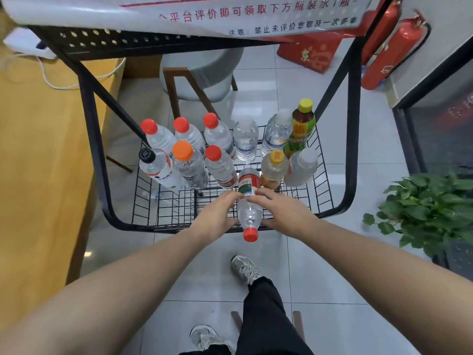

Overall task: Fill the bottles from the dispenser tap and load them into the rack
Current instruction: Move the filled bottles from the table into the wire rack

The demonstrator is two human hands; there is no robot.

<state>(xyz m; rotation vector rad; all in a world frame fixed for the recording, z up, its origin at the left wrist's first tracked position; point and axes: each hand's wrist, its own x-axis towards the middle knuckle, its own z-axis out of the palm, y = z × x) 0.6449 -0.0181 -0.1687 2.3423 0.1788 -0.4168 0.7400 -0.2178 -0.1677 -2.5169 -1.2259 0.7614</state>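
A clear bottle with a red cap [249,213] is tilted over the front edge of the black wire rack [163,208], its cap toward me and its base in the basket. My left hand [217,216] grips its left side and my right hand [284,213] its right side. Several capped bottles stand upright in the rack: red-capped ones [217,133] at the back left, an orange-capped one [189,165], a black-capped one [156,167], clear white-capped ones [245,139], a green tea bottle with a yellow cap [300,129] at the back right. No dispenser tap is in view.
The rack's black frame [352,124] carries a perforated upper shelf [133,42] under a printed sign [230,14]. A yellow table [38,149] stands left, a grey stool [202,73] behind, red extinguishers [394,52] and a potted plant [430,208] at right. My feet [245,267] are on the tiled floor.
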